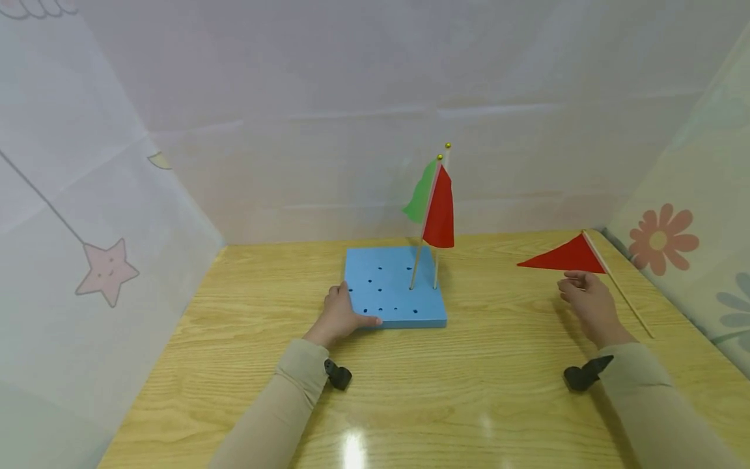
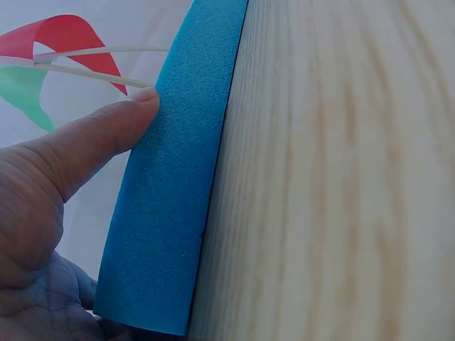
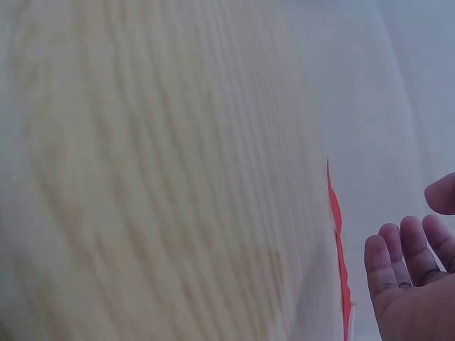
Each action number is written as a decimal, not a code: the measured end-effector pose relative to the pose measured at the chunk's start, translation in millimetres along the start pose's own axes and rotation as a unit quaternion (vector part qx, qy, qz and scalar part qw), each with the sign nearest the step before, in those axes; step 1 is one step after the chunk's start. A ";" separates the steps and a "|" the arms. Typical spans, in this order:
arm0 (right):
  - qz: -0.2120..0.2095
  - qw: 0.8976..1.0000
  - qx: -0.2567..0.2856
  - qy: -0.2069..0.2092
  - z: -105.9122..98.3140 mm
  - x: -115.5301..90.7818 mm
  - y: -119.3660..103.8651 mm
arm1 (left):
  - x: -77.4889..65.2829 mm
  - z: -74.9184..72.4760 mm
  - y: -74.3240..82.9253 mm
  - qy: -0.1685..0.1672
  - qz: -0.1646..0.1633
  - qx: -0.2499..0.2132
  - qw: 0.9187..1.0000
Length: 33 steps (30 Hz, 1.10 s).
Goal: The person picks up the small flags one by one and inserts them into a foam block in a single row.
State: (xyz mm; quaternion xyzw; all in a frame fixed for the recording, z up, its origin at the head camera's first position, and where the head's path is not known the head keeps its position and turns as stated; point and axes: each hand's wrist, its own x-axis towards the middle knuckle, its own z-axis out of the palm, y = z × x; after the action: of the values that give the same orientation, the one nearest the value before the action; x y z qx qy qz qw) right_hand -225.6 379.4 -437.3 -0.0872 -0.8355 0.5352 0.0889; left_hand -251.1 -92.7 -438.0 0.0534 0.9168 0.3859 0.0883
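Observation:
A blue foam board (image 1: pixel 392 280) with several small holes lies on the table. My left hand (image 1: pixel 342 312) grips its near left corner, the thumb along the front edge and the fingers at the left side. In the left wrist view the thumb (image 2: pixel 106 135) presses the edge of the foam. Two sticks with gold beads on top stand in the board's right part, bearing a red flag (image 1: pixel 439 212) and a green flag (image 1: pixel 418 198). Over the table at the right, my right hand (image 1: pixel 592 306) is empty, its fingers loosely bent, beside a red triangular flag (image 1: pixel 571 256) lying flat on its stick.
The wood-grain table (image 1: pixel 469 391) ends at a pale cloth backdrop (image 1: pixel 328 163) behind and at printed cloth on both sides. The loose flag's stick (image 1: pixel 629 303) slants along the table's right edge.

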 end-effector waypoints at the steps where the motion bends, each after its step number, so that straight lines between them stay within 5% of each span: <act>1: 0.002 1.000 -0.004 -0.001 -2.0 0.2 0.2 | 0.3 0.1 -0.1 0.001 0.001 0.001 1.000; 22: 0.021 0.999 -0.027 0.015 -34.1 -1.3 16.4 | -2.7 -2.9 0.3 -0.001 0.003 -0.005 1.000; 33: 0.036 0.995 -0.087 0.011 -47.4 -1.8 27.4 | -1.8 -1.0 1.9 -0.001 -0.002 -0.007 1.000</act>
State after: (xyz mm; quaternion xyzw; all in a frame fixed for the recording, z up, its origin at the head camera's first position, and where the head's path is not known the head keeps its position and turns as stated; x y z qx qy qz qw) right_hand -211.0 431.9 -442.8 -0.1302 -0.8744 0.4619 0.0707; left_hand -249.4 -92.5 -435.7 0.0518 0.9140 0.3922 0.0903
